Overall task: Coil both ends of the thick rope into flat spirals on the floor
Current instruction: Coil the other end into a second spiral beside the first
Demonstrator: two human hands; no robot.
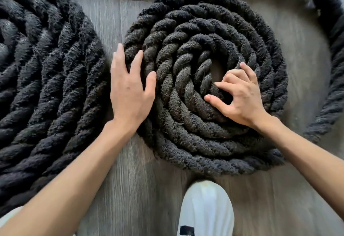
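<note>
Black rope (186,133) coiled in a flat spiral on the floor (115,180), left hand (128,90) spread flat against its left rim, right hand (240,96) curled, pinching the innermost turn, second spiral (46,68) lying just left of the left hand

Item: thick rope (335,36), black, twisted strands, fuzzy surface; loose run curves down the right edge of the frame.
- Central spiral (186,142): flat coil, mid-frame, several turns, small gap at its core.
- Left spiral (46,72): larger flat coil, left side of frame, partly cut off by the edge.
- Left hand (128,88): palm down, fingers straight, resting on the central spiral's outer turns at its left rim.
- Right hand (240,96): fingers curled, thumb and forefinger pinching the innermost turn.
- Floor (130,180): grey wood planks.
- White fabric (206,207): bottom centre, black patch.
</note>
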